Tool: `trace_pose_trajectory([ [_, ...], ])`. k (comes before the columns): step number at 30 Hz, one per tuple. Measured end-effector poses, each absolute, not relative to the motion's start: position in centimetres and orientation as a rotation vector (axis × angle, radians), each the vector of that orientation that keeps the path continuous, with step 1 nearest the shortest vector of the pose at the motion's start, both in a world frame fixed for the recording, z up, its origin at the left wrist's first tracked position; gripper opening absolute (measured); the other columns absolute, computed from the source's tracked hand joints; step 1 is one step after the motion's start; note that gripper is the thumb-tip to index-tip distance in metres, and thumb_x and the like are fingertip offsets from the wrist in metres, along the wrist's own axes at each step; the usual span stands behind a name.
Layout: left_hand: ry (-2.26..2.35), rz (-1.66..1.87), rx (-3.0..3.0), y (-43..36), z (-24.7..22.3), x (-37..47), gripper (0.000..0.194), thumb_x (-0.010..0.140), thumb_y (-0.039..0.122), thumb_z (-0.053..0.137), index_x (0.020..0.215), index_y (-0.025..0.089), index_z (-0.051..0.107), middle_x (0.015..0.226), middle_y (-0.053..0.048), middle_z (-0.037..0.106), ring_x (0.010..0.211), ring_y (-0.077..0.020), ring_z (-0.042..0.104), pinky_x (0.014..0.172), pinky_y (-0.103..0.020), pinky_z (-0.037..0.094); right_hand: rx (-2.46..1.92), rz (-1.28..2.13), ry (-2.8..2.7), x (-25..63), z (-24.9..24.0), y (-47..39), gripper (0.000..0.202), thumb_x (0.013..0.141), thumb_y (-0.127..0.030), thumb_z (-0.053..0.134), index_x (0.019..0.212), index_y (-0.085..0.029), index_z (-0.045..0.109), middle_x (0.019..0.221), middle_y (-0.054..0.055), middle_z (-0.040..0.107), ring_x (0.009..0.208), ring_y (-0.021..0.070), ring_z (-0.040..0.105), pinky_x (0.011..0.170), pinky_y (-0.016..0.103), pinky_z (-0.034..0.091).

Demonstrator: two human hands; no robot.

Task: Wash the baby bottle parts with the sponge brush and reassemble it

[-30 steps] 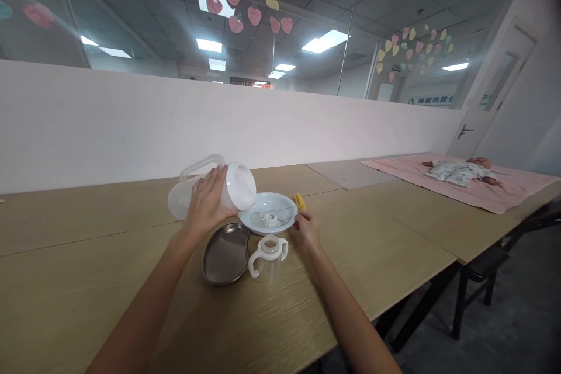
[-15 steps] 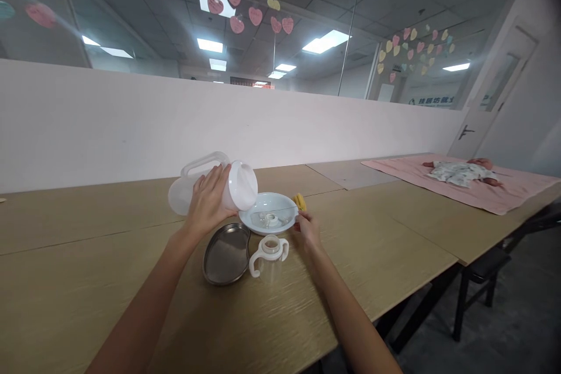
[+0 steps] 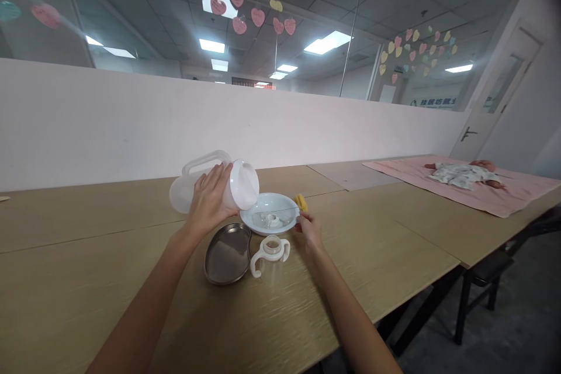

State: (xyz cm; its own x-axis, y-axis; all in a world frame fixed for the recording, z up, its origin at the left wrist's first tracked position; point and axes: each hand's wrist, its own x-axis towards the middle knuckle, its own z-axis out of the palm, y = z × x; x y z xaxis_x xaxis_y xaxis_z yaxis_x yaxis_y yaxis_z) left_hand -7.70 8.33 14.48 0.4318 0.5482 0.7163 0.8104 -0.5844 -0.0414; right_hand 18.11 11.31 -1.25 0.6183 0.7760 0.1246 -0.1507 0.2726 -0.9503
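A translucent pitcher with a white lid (image 3: 244, 184) is tipped on its side, its lid end at the left rim of a pale blue basin (image 3: 263, 228). My left hand (image 3: 211, 197) is wrapped round the pitcher. In the basin lie a small white ring-shaped part (image 3: 273, 220) and clear items too small to tell. The fingers of my right hand (image 3: 310, 229) pinch the basin's right rim. A clear bottle with two white handles (image 3: 272, 257) stands upright in front of the basin. Left of it sits a kidney-shaped metal tray (image 3: 228, 254).
Something yellow (image 3: 301, 202) lies behind the basin's right rim. On a pink cloth (image 3: 495, 201) at the far right lies a doll in patterned clothes (image 3: 464, 175). A black stool (image 3: 488, 269) stands below the table's right edge. A white wall (image 3: 131, 128) runs behind the table.
The whole view has shifted very slightly. Both hands keep their holds, and the pitcher stays tipped at the basin.
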Motion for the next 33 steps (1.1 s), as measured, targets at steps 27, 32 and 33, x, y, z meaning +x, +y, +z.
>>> trace_pose_trajectory([
  [27, -1.119, -0.995, -2.308, 8.2, 14.5, -7.7, 0.096, 0.063, 0.047, 0.069, 0.139, 0.016, 0.019, 0.142, -0.019, 0.031, 0.132, -0.0349, 0.025, 0.104, -0.047, 0.02, -1.19, 0.787, -0.615, 17.8, 0.3, 10.0, 0.031, 0.055, -0.025, 0.055, 0.084, -0.017, 0.063, 0.074, 0.005, 0.062, 0.061, 0.0167, 0.055, 0.054, 0.027, 0.042],
  [32, -1.15, -1.051, -2.278, 8.4, 14.5, -7.8, 0.097, 0.06, 0.044, 0.072, 0.138, 0.015, 0.021, 0.142, -0.019, 0.031, 0.132, -0.0351, 0.024, 0.105, -0.048, 0.019, -1.185, 0.802, -0.618, 17.8, 0.5, 9.9, 0.029, 0.056, -0.026, 0.056, 0.082, -0.016, 0.064, 0.074, 0.005, 0.063, 0.059, 0.016, 0.054, 0.053, 0.027, 0.042],
  [33, -1.171, -1.088, -2.281, 8.3, 14.6, -7.8, 0.098, 0.057, 0.044, 0.073, 0.137, 0.015, 0.023, 0.141, -0.018, 0.032, 0.131, -0.0358, 0.025, 0.105, -0.048, 0.02, -1.183, 0.803, -0.615, 17.8, 0.5, 9.9, 0.029, 0.056, -0.026, 0.056, 0.082, -0.016, 0.064, 0.073, 0.005, 0.063, 0.059, 0.0158, 0.054, 0.053, 0.027, 0.042],
])
